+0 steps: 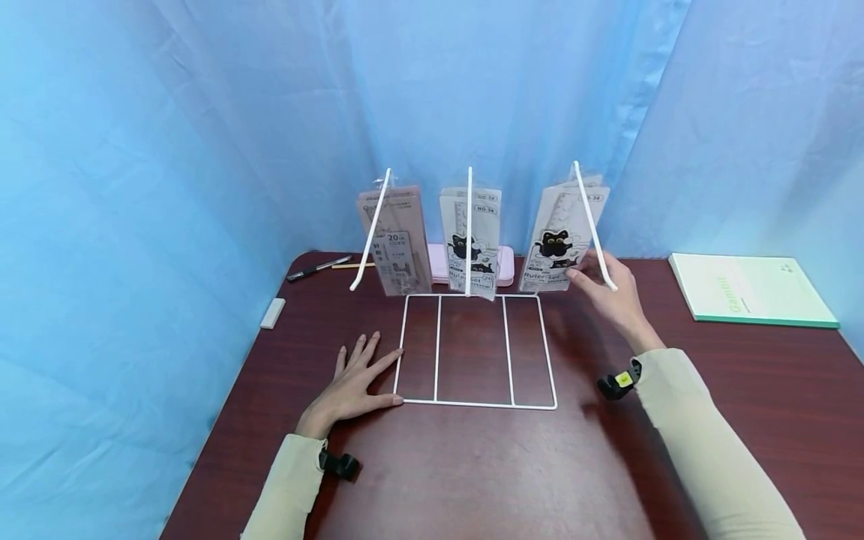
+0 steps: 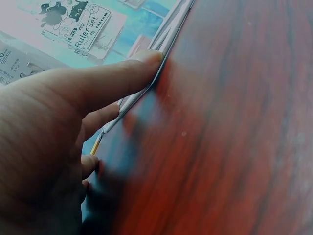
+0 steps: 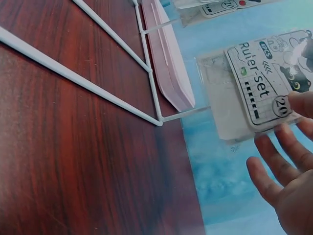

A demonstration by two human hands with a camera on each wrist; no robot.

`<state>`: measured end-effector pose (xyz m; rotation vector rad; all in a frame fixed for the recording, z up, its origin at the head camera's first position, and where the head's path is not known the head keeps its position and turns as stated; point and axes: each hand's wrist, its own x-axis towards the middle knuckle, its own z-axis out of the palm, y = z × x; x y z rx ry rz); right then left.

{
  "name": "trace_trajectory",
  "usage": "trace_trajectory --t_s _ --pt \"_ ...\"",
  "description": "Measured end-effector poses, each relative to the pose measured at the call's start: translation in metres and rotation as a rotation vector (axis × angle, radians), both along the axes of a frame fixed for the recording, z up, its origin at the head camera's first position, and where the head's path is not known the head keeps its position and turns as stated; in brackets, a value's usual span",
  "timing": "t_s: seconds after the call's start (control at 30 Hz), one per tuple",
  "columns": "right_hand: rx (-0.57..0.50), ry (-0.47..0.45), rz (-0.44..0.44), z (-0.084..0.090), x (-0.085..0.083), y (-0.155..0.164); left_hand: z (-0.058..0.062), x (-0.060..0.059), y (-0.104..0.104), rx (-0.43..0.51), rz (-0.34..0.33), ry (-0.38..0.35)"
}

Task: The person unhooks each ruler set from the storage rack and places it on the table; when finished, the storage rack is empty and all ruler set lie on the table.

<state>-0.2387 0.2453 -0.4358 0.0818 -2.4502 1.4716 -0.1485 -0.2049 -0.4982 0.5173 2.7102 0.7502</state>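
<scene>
A dark red wood-grain table (image 1: 472, 480) runs back to a pale blue curtain (image 1: 472, 90). Nearest, the left hand (image 1: 354, 386) lies with fingers spread, holding nothing, its thumb and forefinger touching the left side of a white wire rack (image 1: 475, 405). Farther back, the right hand (image 1: 617, 300) pinches the lower right edge of the right packet (image 1: 556, 244), thumb in front and fingers behind, slightly spread. That packet hangs at the rack's right prong, its long axis steep, top leaning right, front towards the person; it reads "Ruler-set" and "20" beside black cats. The prong crosses its upper right part. The middle packet (image 1: 484, 240), also marked "Ruler-set", hangs nearly upright behind another prong; the left packet (image 1: 405, 259), reading "20", leans left at the top. An eraser (image 1: 272, 313) lies at the table's left edge, a "Gambit" book (image 1: 756, 289) far right. Behind the rack are a pink case (image 1: 506, 266), a pencil (image 1: 351, 265) and a black pen (image 1: 317, 268).
</scene>
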Motion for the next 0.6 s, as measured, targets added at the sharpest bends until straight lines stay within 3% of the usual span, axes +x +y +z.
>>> trace_trajectory --t_s 0.23,0.47,0.6 --pt "-0.041 0.04 -0.034 -0.008 0.004 -0.005 0.0 0.0 0.0 0.016 0.002 -0.003" --pt "-0.174 0.127 -0.008 0.006 0.02 -0.023 -0.004 0.0 -0.002 0.007 -0.003 0.0" --pt "-0.242 0.149 -0.015 0.006 0.021 -0.028 -0.004 -0.001 -0.003 0.0 -0.011 -0.008"
